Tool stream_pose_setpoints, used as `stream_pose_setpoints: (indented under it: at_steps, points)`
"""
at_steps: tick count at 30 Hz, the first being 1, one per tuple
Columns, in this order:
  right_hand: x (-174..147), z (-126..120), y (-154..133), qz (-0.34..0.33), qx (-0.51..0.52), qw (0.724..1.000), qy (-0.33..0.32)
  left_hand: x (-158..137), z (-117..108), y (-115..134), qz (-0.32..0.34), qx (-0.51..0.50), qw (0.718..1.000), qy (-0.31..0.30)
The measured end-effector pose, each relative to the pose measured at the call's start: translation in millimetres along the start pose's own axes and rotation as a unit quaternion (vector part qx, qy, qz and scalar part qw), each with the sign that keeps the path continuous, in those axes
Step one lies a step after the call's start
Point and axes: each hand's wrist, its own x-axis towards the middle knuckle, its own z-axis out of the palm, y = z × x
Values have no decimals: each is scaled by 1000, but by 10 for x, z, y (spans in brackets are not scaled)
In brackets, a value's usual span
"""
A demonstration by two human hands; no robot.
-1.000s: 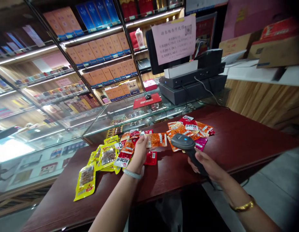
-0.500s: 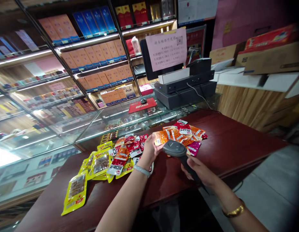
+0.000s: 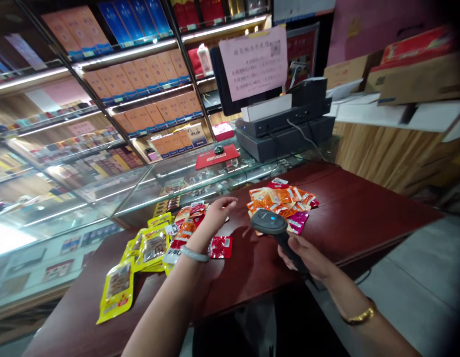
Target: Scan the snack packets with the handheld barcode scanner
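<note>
My right hand [image 3: 306,255] grips a dark grey barcode scanner [image 3: 270,223] by its handle, and a small blue light glows on its head. Just beyond the scanner lies a pile of orange snack packets [image 3: 278,198], with a purple packet [image 3: 298,223] at its near edge. My left hand [image 3: 219,214] hovers over the red-and-white snack packets [image 3: 185,230], fingers stretched out, nothing seen in them; the forearm hides part of that heap. One red packet [image 3: 220,247] lies right of the left wrist. Yellow snack bags [image 3: 153,248] are piled farther left.
The dark red table [image 3: 363,198] meets a glass display counter [image 3: 140,193]. At the back stand a monitor with a pink notice [image 3: 254,64], a black cash drawer [image 3: 285,139] and a mouse on a red mat [image 3: 217,156]. Cardboard boxes [image 3: 423,79] sit at right.
My left hand has let go of an orange packet at the right pile and moved left to the red packets. The scanner stays nearly in place; its blue light now shows.
</note>
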Motion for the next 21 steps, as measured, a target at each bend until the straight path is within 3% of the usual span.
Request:
stream_pose_setpoints:
  at_steps: [1, 3, 6, 11, 16, 21]
  points:
    - [-6, -7, -2, 0, 3, 1000, -1, -131, -91, -94, 6, 116, 993, -6]
    - [-13, -25, 4, 2, 1, 1000, -15, -400, -202, -257, 10, 310, 950, -22]
    - [-15, -49, 27, 4, -10, 1000, -27, -686, -213, -425, -4, 448, 892, -59]
    - [-13, -46, 43, 9, -12, 1000, -18, -694, -166, -567, -3, 471, 877, -90]
    - [-9, -47, 53, 5, -20, 999, -29, -562, -75, -564, 81, 452, 888, -19]
    - [15, -15, 44, 18, -36, 999, -24, -389, 81, -483, -7, 386, 922, -29]
